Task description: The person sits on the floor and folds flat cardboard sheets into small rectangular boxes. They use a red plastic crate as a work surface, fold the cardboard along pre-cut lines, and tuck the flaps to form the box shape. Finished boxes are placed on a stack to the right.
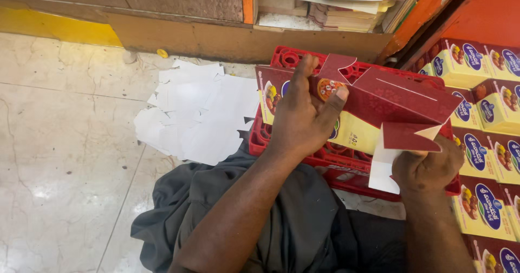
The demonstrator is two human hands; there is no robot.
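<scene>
The flat carton [374, 105] lies over the crate [303, 143]. Loose sheets [200, 116] lie on the floor [65, 143] at nine o'clock; stacked boxes [487, 143] stand at three; shelved papers [336, 2] sit at twelve.

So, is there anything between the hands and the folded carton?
Nothing visible. The left hand and the right hand both grip the maroon and yellow carton directly, above the red crate.

Left hand [303, 116] spread, fingers extended; right hand [425, 167] closed in a grip.
</scene>
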